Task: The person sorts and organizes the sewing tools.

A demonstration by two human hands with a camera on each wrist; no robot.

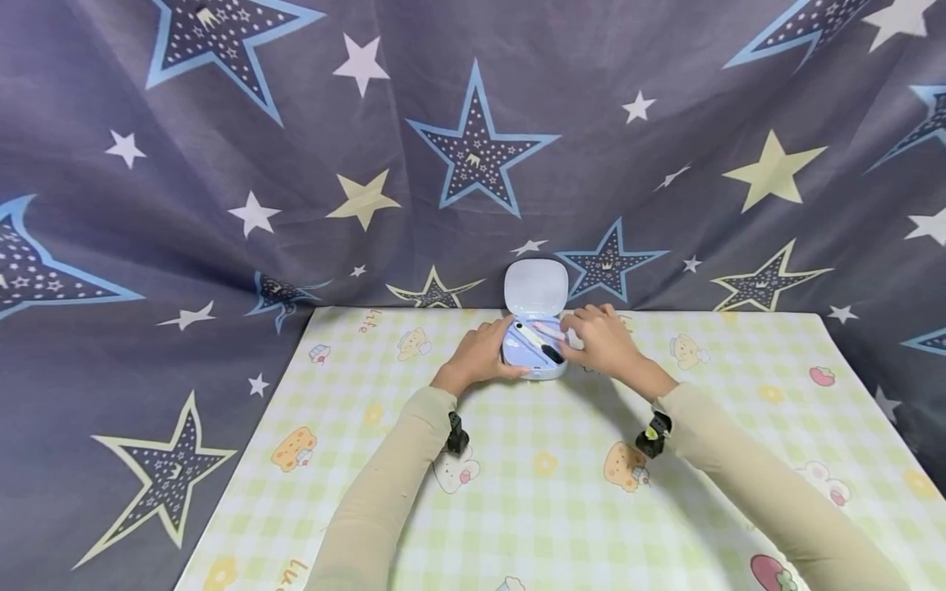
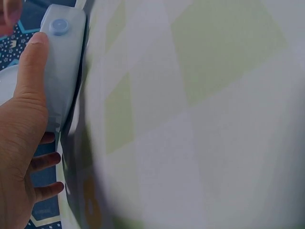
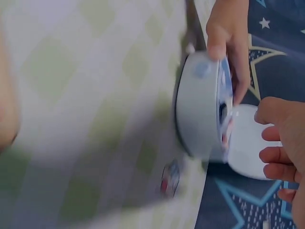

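A small pale blue case [image 1: 544,374] stands near the table's far edge, its white hinged lid [image 1: 535,286] raised. In its light blue insert [image 1: 517,354] lies a slim white tool [image 1: 530,335] beside a black piece [image 1: 551,354]; pinkish bits show further right. My left hand [image 1: 476,355] grips the case's left side, the thumb [image 2: 33,67] along the front wall near a round blue button [image 2: 59,26]. Over the right side hovers my right hand [image 1: 602,341], fingers loosely bent, with nothing seen between them in the right wrist view.
A checked tablecloth [image 1: 547,509] with cartoon prints covers the table. Directly behind the raised lid hangs a dark star-patterned curtain [image 1: 443,238]. Black wrist cameras [image 1: 654,435] sit on both sleeves.
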